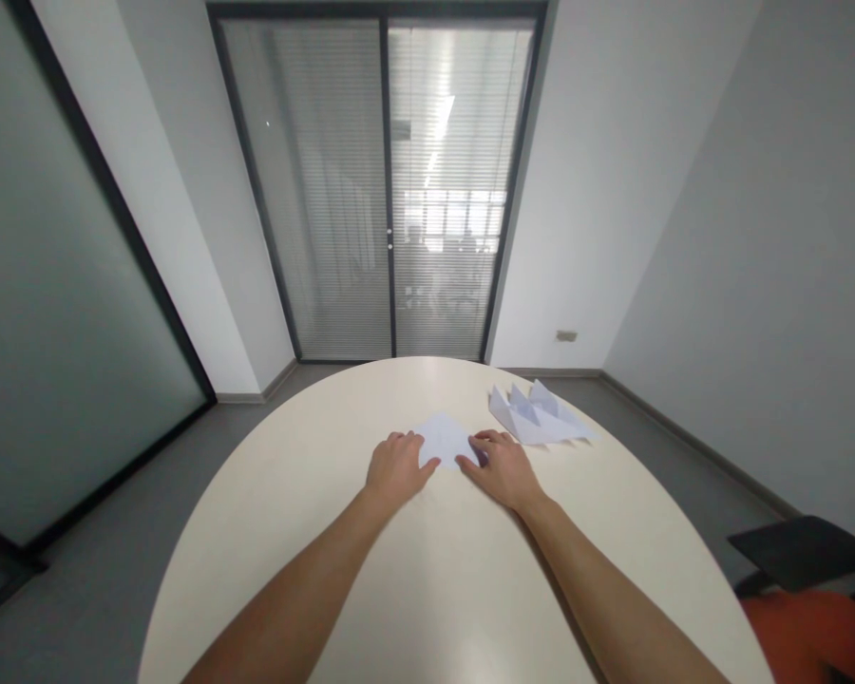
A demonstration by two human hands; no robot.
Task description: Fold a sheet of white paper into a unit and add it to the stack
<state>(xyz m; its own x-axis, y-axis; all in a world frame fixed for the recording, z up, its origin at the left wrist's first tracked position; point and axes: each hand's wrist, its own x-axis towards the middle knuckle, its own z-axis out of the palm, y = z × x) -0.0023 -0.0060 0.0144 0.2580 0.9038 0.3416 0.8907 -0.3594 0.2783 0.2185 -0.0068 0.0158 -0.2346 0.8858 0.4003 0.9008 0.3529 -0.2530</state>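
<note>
A small piece of folded white paper lies on the table, its peak pointing away from me. My left hand grips its left corner, with the thumb along the near edge and the fingers at the side. At the right corner, my right hand holds the same paper between thumb and curled fingers. Parts of both corners are hidden under my fingers. Just beyond my right hand sit several folded white paper shapes with upright points, grouped close together.
The round cream table carries everything. A chair with an orange seat and black back stands at the lower right. Beyond the table's far edge is a glass door with blinds. A frosted glass panel is on the left.
</note>
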